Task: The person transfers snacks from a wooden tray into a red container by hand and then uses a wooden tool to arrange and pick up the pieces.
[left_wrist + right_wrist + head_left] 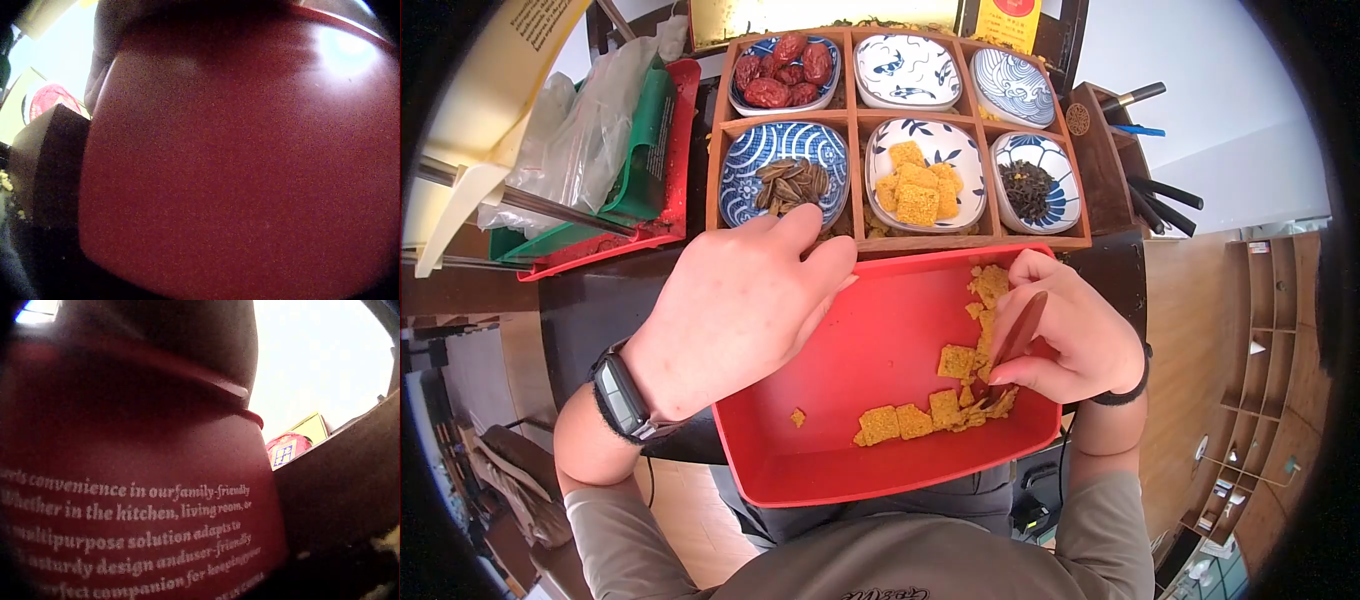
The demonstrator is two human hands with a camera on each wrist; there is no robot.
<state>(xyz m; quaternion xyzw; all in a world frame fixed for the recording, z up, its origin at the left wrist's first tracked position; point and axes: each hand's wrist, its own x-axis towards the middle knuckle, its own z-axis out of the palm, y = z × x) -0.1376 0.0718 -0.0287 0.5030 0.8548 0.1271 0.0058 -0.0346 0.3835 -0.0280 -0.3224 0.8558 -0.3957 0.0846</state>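
A red plastic bin [800,470] sits tilted over the lap, with square yellow crisps [880,424] and broken bits lying along its near and right sides. My left hand [745,290] grips the bin's far rim near the left corner, hiding that part. Inside the right end, my right hand [1065,330] pinches a slim reddish-brown tool [1025,322] between thumb and fingers, right by the crisps; its kind I cannot tell. The left wrist view is filled by the bin's outer wall [237,162]; printed lettering shows on the bin's wall [137,519] in the right wrist view.
Just beyond the bin stands a divided wooden tray [852,185]. Its bowls include red dates [768,92], seeds [792,185], crisps [917,195] and dark tea leaves [1028,190]. A pen holder [1100,130] is at right, a green basket [645,150] at left.
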